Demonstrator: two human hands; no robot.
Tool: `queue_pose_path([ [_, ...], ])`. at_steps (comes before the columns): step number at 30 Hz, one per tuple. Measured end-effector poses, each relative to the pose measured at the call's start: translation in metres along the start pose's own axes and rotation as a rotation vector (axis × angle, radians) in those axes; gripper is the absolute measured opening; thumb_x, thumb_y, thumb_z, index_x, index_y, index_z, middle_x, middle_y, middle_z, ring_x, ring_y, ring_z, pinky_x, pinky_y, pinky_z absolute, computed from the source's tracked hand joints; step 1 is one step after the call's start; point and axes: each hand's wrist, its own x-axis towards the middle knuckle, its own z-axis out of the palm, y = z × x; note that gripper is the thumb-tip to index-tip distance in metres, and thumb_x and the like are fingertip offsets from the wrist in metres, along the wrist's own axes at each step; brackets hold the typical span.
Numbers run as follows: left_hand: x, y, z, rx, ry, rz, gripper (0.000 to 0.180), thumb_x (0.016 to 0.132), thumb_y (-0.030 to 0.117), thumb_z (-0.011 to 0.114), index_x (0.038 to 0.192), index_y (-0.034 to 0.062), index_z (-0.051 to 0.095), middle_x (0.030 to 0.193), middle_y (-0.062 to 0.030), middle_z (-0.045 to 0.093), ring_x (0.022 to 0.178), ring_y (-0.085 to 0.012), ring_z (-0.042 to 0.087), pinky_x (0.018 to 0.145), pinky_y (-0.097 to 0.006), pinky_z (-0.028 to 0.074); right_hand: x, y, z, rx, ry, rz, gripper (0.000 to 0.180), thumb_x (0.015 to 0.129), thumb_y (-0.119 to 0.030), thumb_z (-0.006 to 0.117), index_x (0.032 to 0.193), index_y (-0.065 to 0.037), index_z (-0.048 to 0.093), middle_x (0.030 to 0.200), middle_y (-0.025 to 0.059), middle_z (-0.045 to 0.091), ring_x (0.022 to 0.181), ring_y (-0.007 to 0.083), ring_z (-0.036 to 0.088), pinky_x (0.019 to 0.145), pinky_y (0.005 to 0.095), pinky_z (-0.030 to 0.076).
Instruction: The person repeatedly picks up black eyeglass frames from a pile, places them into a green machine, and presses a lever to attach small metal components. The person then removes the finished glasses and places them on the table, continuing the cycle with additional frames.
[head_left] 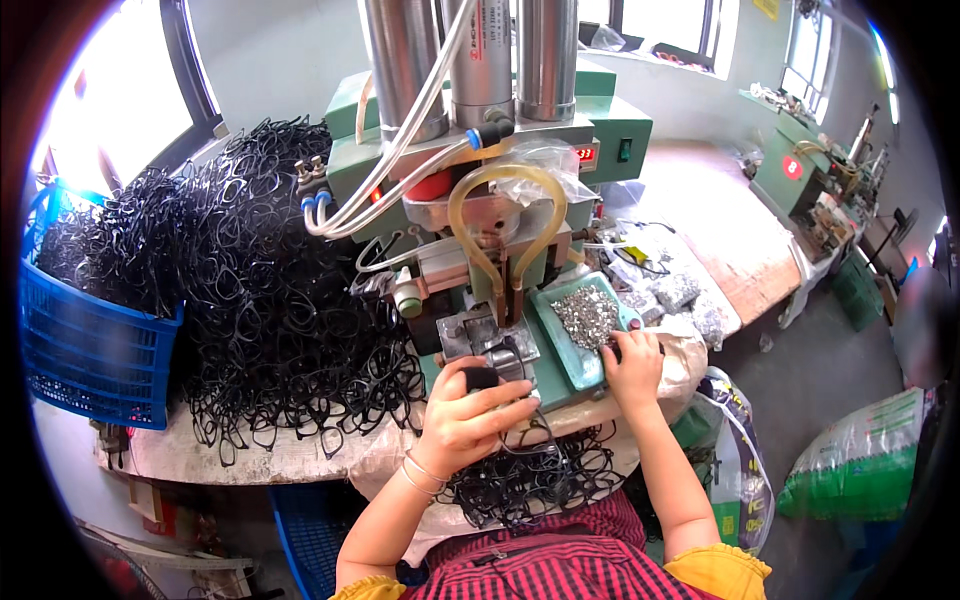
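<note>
**Both your hands are up at the work**

Your left hand (468, 418) is raised in front of you, fingers curled into a loose closed grip, knuckles facing you, thin bangles on the wrist. The bare forearm rises from the lower edge, bent at the elbow. Your right hand (633, 368) reaches further forward, palm down, fingers bunched together and pointing away, its forearm running straight up from a yellow sleeve cuff.

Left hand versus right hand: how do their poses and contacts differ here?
The left hand is curled around a black eyeglass frame in front of the green press machine; the right hand reaches into the teal tray of small silver parts. Left wrist wears bangles; right is bare. Both are ungloved.
</note>
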Motion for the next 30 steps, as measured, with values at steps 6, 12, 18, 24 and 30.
queue_pose_path([
  [6,0.011,0.001,-0.003,-0.045,-0.093,-0.074,0.028,0.074,0.012,0.079,0.101,0.017,0.08,0.108,0.0015,0.076,0.086,-0.0202,0.064,0.094,-0.044,0.053,0.045,-0.017,0.01,0.259,-0.028,-0.099,0.007,0.079,-0.01,0.075,0.083,-0.006,0.071,0.086,0.0114,0.069,0.092,0.0343,0.063,0.084,0.0442,0.05],
  [12,0.003,0.0,0.0,-0.07,-0.063,-0.071,0.032,0.077,0.012,0.077,0.108,0.0155,0.079,0.115,0.0012,0.075,0.081,-0.0211,0.061,0.097,-0.047,0.053,0.049,-0.009,0.015,0.274,-0.026,-0.146,0.007,0.088,-0.008,0.069,0.092,-0.003,0.07,0.09,0.0135,0.066,0.091,0.0361,0.061,0.08,0.0451,0.049],
  [18,-0.005,0.001,0.006,-0.075,-0.016,-0.088,0.034,0.078,0.007,0.076,0.112,0.0137,0.077,0.12,-0.0005,0.073,0.093,-0.0236,0.065,0.1,-0.049,0.053,0.08,-0.019,0.04,0.133,-0.12,-0.229,0.006,0.084,-0.009,0.07,0.088,-0.004,0.071,0.085,0.0124,0.065,0.085,0.0353,0.061,0.076,0.0458,0.05],
  [24,-0.061,-0.002,-0.011,0.178,0.695,-0.715,0.028,0.092,0.001,0.068,0.12,0.0005,0.064,0.122,-0.0129,0.065,0.104,-0.0188,0.064,0.088,-0.031,0.054,0.056,-0.018,0.019,0.242,-0.042,-0.104,0.007,0.086,-0.008,0.069,0.089,-0.002,0.071,0.091,0.0126,0.07,0.087,0.0344,0.065,0.079,0.0428,0.052],
  [30,-0.051,-0.122,-0.045,-0.09,0.571,-1.118,0.029,0.088,0.032,0.08,0.095,0.0055,0.07,0.094,-0.0051,0.063,0.082,-0.0161,0.058,0.074,-0.032,0.051,0.051,-0.033,0.01,0.467,0.005,-0.02,0.009,0.084,-0.005,0.074,0.093,-0.004,0.074,0.086,0.0118,0.071,0.083,0.0285,0.067,0.079,0.0383,0.052],
])
